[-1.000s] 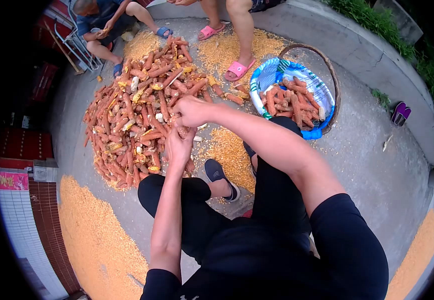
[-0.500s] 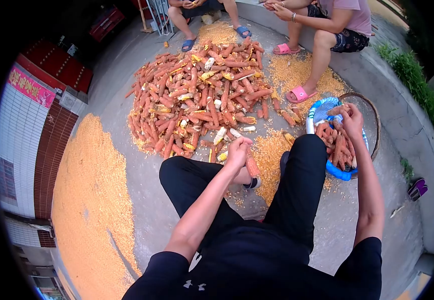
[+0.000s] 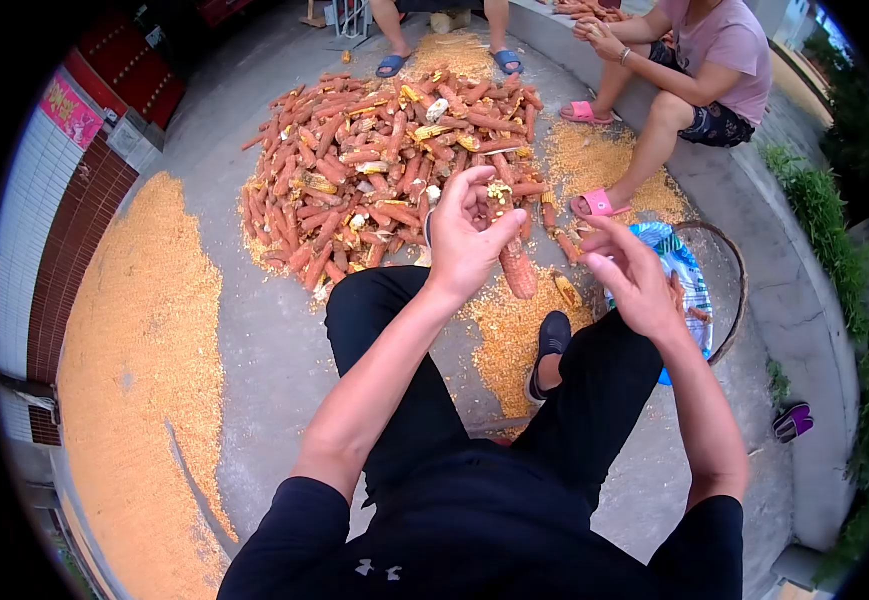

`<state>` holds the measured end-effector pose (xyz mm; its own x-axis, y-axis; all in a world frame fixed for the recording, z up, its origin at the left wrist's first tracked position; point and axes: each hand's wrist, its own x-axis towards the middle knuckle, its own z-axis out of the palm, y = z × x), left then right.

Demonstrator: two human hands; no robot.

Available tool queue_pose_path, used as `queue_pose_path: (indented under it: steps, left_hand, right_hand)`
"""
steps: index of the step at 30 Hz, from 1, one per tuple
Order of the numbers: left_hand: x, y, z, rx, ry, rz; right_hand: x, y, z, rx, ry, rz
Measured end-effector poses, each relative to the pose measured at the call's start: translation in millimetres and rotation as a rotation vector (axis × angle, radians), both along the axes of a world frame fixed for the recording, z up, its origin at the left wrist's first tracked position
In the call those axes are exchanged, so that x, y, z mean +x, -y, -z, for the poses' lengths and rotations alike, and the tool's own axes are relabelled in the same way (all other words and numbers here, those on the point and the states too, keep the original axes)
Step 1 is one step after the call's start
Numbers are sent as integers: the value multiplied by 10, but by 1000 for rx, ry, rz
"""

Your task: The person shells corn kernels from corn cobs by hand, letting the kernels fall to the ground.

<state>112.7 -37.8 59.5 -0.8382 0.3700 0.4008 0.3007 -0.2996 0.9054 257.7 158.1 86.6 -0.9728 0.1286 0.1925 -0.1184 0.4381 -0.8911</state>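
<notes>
My left hand (image 3: 466, 235) is wrapped round a reddish corn cob (image 3: 517, 268), with a few yellow kernels at its upper end by the fingers. To the right, my right hand (image 3: 634, 275) has its fingers apart and nothing between them, in front of the lined basket (image 3: 696, 290). Behind both hands lies a large heap of reddish cobs (image 3: 354, 160), some with yellow kernels still on. Loose kernels (image 3: 504, 350) cover the ground below the cob, and a partly yellow cob (image 3: 566, 290) rests on them.
A wide spread of kernels (image 3: 144, 330) lies at the left. One person (image 3: 719, 60) in pink slippers sits on the ledge at the upper right. Another person's blue slippers (image 3: 392, 65) show beyond the heap. A purple shoe (image 3: 792, 422) lies at the right.
My right hand has left the basket without the cob it held there and moved left, its fingers now apart. My left hand has risen slightly, still holding a cob.
</notes>
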Motion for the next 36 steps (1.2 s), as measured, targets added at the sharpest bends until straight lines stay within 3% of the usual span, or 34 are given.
queue_pose_path:
  steps: [3,5,10,12,14,16,17,18,19,21,22,24,29,31,36]
  left_hand:
    - [77,-67,-96,110,80,49]
    - [46,-86,11,147,72,36]
    - [-52,83,304,-105,-180,-180]
    - [-47,64,458,-102,-135,-211]
    - [-30,-9,622,-44,-111,-266]
    - [-28,39,654,107,301,-39]
    - [-40,50,654,185,503,69]
    - [-36,34,609,159,482,36]
    - [-27,13,592,120,392,20]
    - [-3,-42,622,26,210,1]
    - [37,-106,712,-68,47,-144]
    - [56,-40,810,-158,60,-184]
    - [67,-28,848,-137,46,-215]
    - [37,-8,837,-93,86,-194]
    - [22,-3,871,62,172,-288]
  right_hand:
    - [-185,569,122,124,-56,-98]
    - [-300,723,306,-24,-39,-81]
    - [-328,886,461,-543,100,-147]
    - [-310,911,476,-791,180,-174]
    - [-339,947,532,-830,196,-146]
    - [-387,943,561,-870,194,-113]
    - [-416,918,604,-823,195,-86]
    - [-449,895,648,-775,196,-65]
    - [-475,879,700,-731,198,-47]
    - [-517,903,828,-337,4,-16]
    - [-521,931,859,-172,-89,5]
    - [-454,916,959,-107,-68,-2]
    - [-322,879,963,-780,202,-60]
    - [-345,865,935,-690,165,-52]
    - [-375,908,859,25,-25,41]
